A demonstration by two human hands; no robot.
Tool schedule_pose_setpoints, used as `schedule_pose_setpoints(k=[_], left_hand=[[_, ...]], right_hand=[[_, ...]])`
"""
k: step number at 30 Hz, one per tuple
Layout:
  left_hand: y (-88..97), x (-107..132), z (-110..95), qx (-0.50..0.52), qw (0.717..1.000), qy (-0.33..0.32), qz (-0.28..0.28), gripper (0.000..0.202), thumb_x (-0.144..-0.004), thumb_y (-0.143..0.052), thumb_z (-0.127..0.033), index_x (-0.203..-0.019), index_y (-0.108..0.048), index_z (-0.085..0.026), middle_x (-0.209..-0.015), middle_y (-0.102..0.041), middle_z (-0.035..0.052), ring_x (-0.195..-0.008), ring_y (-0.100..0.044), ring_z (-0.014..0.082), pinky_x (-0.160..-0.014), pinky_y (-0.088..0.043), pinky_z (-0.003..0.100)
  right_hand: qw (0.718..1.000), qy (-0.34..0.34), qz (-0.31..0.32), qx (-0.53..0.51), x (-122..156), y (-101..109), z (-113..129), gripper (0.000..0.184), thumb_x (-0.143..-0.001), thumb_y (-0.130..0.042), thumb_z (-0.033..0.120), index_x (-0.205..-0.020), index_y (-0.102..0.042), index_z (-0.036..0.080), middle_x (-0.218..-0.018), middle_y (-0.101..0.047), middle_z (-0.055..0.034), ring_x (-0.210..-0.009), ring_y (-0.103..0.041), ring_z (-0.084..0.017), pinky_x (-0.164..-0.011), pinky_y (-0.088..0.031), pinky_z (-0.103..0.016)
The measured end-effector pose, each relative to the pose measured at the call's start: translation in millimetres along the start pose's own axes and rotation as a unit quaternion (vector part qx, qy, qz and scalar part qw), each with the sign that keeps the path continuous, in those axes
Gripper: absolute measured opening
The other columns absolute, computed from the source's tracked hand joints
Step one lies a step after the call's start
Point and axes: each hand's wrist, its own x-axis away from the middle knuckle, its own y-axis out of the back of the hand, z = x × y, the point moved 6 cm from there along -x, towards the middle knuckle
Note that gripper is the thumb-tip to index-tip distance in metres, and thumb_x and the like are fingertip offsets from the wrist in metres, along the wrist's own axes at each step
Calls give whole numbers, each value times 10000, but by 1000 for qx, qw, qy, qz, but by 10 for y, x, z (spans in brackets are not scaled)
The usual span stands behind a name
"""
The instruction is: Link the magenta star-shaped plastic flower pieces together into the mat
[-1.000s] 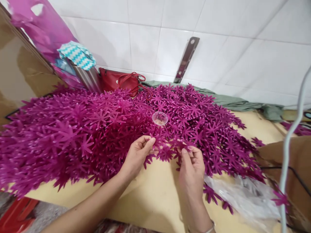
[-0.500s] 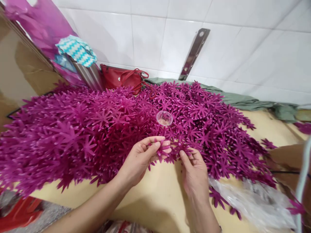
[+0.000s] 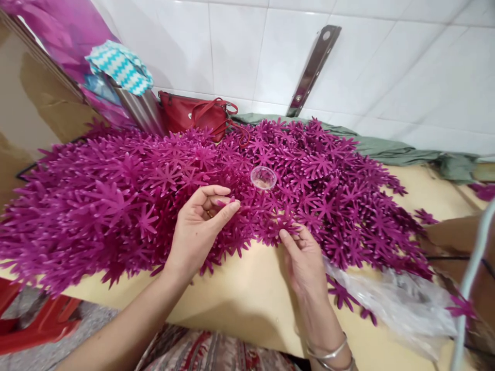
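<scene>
My right hand (image 3: 303,252) pinches a purple star-shaped flower piece (image 3: 284,229) between thumb and fingers, at the front edge of the pile. To its left, my left hand (image 3: 199,221) is raised over the pile with curled fingers, thumb against the fingertips. Small purple tips show in that pinch, apparently of another flower piece (image 3: 232,199) mostly hidden by the fingers. Behind both hands spreads a large heap of purple flower pieces (image 3: 116,201) with long narrow petals. A small clear round cup (image 3: 263,178) sits in the heap, with a little pale content.
The heap covers much of a pale yellow table (image 3: 247,293). At the back stand a red bag (image 3: 181,113) and a metal cylinder with a patterned cloth cover (image 3: 119,67). A clear plastic bag (image 3: 394,304) lies at right, near a cardboard box (image 3: 456,242). A red stool (image 3: 46,319) is at lower left.
My left hand has moved left and slightly up, away from my right hand, and its fingers are more curled. My right hand keeps its flower piece. The view has tilted down a little.
</scene>
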Motion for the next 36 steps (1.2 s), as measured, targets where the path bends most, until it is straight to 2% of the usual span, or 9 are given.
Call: schedule_pose_setpoints(k=[3, 7, 11, 14, 17, 21, 28, 32, 36], left_hand=[[101, -17, -190, -83, 990, -99, -64, 243, -816, -840, -260, -975, -665, -205, -878, -680, -23, -779, -656, 95, -746, -564, 211], [277, -44, -521, -252, 918, -267, -149, 399, -798, -863, -278, -1143, -664, -264, -1109, -682, 19, -983, -685, 190, -914, -593, 361], [266, -21, -661, -398, 836, -354, -133, 491, -853, -807, -253, -1307, -642, -341, -1551, -477, -5, -1486, -396, 336, -1213, -414, 522], [108, 178, -600, -403, 806, -420, -105, 440, -859, -779, -182, -1273, -673, -291, -1462, -574, 68, -1404, -503, 306, -1225, -397, 520], [-184, 342, -254, -376, 848, -371, 48, 368, -913, -715, -166, -1268, -661, -246, -1285, -696, 81, -1239, -642, 238, -1125, -498, 422], [-366, 427, 341, -243, 943, -159, 160, 267, -978, -644, -247, -1245, -652, -234, -1201, -746, 66, -1109, -704, 197, -990, -556, 334], [-238, 363, 865, 69, 993, 80, 44, 209, -941, -686, -385, -1024, -582, -224, -858, -608, -32, -771, -615, 101, -775, -539, 226], [-86, 314, 869, 119, 990, 65, -49, 277, -919, -703, -426, -1023, -527, -240, -939, -546, -32, -864, -620, 106, -892, -565, 277], [-82, 448, 652, 85, 996, -30, -27, 154, -977, -617, -357, -1039, -532, -245, -1014, -621, 16, -893, -651, 139, -876, -560, 298]], right_hand=[[998, 34, 32, 44, 22, -39, 42, 274, -795, -854, 376, -1003, -733, 245, -923, -753, 1, -836, -644, -164, -837, -490, -303], [987, 81, 82, 110, 74, -131, 126, 182, -900, -751, 364, -1040, -737, 249, -991, -748, -15, -898, -635, -181, -867, -472, -308], [977, 91, 101, 165, 120, -191, 150, 175, -945, -690, 397, -925, -709, 225, -787, -662, 11, -732, -555, -157, -727, -439, -279], [974, 83, 119, 172, 151, -226, 136, 198, -951, -681, 416, -919, -694, 221, -725, -601, 24, -671, -506, -148, -658, -413, -270], [968, 78, 149, 188, 177, -264, 116, 196, -951, -680, 416, -916, -685, 223, -743, -604, 21, -682, -513, -149, -654, -423, -267], [958, 75, 179, 213, 183, -303, 97, 255, -948, -670, 454, -848, -660, 220, -676, -556, 37, -621, -478, -135, -599, -406, -256], [973, 78, 136, 172, 156, -250, 113, 357, -931, -692, 498, -731, -578, 225, -652, -530, 44, -602, -476, -130, -581, -411, -253], [986, 125, 15, 109, 115, -60, 214, 341, -947, -676, 506, -772, -566, 235, -683, -490, 53, -627, -464, -123, -612, -414, -244], [980, 164, -48, 105, 121, -8, 299, 173, -981, -655, 428, -962, -639, 256, -729, -566, 50, -642, -522, -127, -645, -450, -249]])
